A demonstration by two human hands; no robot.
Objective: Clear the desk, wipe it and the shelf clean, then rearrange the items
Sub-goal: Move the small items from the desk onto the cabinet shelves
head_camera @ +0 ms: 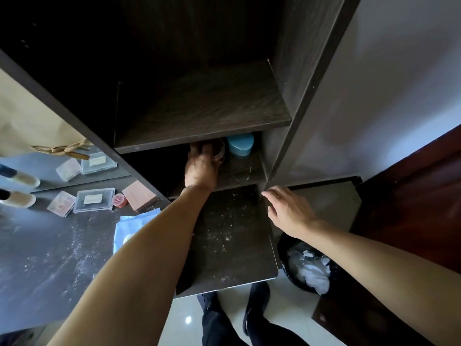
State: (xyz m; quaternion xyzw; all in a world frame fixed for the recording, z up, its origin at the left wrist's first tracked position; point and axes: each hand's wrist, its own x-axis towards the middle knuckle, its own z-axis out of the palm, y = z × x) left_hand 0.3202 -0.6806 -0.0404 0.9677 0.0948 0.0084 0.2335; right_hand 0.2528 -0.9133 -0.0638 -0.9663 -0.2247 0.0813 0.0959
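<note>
My left hand (200, 166) reaches into the lower compartment of the dark wooden shelf (204, 116), fingers curled around a clear glass jar (219, 152) that is mostly hidden by the hand and the board above. Just right of the jar stands a blue round box (240, 144). My right hand (289, 211) is open, fingers spread, resting at the shelf's right upright near the desk's far right corner. The dark desk (229, 240) below is speckled with white dust.
On the desk's left lie clear plastic cases (94, 200), a small red tin (119, 200), a pink block (139, 196), a blue packet (127, 228) and a brush end (18, 199), doubled in a mirror behind. A black bin (309, 268) with white waste stands on the floor at right.
</note>
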